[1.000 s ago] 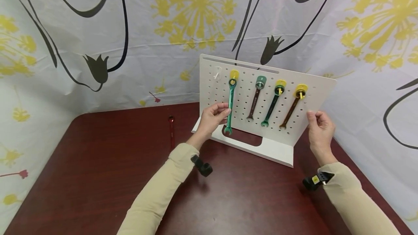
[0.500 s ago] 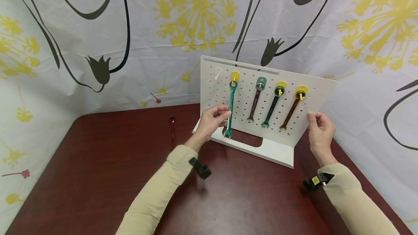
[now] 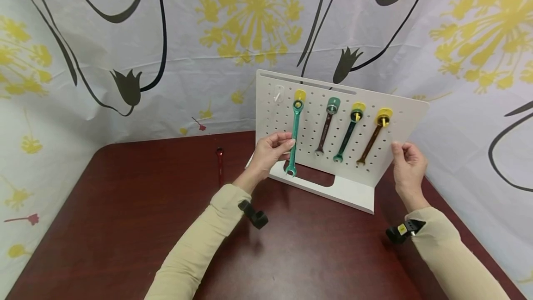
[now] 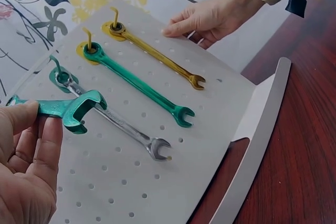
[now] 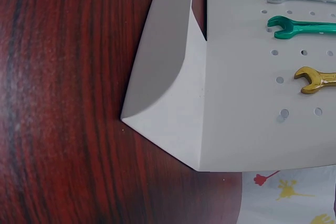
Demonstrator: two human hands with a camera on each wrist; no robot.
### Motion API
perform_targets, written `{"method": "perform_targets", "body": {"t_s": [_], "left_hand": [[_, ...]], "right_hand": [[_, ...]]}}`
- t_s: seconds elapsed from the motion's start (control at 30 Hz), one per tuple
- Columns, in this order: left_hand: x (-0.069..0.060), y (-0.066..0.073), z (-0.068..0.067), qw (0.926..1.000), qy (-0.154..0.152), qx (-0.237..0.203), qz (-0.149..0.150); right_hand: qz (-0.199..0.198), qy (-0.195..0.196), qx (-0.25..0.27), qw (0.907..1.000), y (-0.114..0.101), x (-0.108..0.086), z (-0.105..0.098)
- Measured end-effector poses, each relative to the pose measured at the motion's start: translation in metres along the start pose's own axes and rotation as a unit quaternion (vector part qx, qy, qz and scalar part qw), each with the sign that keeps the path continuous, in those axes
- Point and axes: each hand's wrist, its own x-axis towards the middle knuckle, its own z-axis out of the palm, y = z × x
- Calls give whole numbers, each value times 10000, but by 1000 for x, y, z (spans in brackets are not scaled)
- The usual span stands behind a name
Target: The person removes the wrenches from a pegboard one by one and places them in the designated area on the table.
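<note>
The left hand (image 3: pixel 268 153) pinches a green wrench (image 3: pixel 294 135) by its shaft; the wrench's ring end is at the yellow hook (image 3: pixel 300 94), and whether the hook passes through it cannot be told. In the left wrist view the left hand (image 4: pixel 29 166) grips the green wrench (image 4: pixel 79 109), open jaw outward. The right hand (image 3: pixel 409 170) pinches the right edge of the white pegboard (image 3: pixel 385 170). On other hooks hang a silver wrench (image 4: pixel 121 121), a second green wrench (image 4: pixel 139 85) and a gold wrench (image 4: pixel 157 54).
A red wrench (image 3: pixel 220 165) lies on the dark red table (image 3: pixel 145 207) left of the board. A clear hook (image 3: pixel 278 94) without a wrench is at the board's upper left. The board's foot (image 3: pixel 350 192) rests on the table, and a patterned cloth (image 3: pixel 187 82) stands behind.
The green wrench in the left hand has shifted slightly, its ring end dipping a little and then rising again near the yellow hook. The right hand keeps its hold on the board's edge.
</note>
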Motion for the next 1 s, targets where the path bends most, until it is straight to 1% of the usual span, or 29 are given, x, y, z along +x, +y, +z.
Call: {"method": "perform_targets", "body": {"t_s": [0.2, 0.43, 0.6, 0.73, 0.9, 1.0], "left_hand": [[-3, 4, 0, 9999, -3, -121, 26], [-6, 6, -6, 9998, 81, -62, 146], [-8, 5, -15, 9999, 95, -58, 121], [-10, 3, -24, 9998, 161, -29, 59], [-13, -1, -38, 9996, 262, 65, 4], [-16, -4, -47, 9993, 348, 104, -98]], "right_hand": [[17, -6, 0, 10000, 0, 0, 0], [77, -8, 45, 10000, 0, 0, 0], [95, 10, 5, 10000, -1, 0, 0], [88, 7, 39, 10000, 0, 0, 0], [55, -5, 70, 10000, 1, 0, 0], [25, -11, 50, 10000, 1, 0, 0]]}}
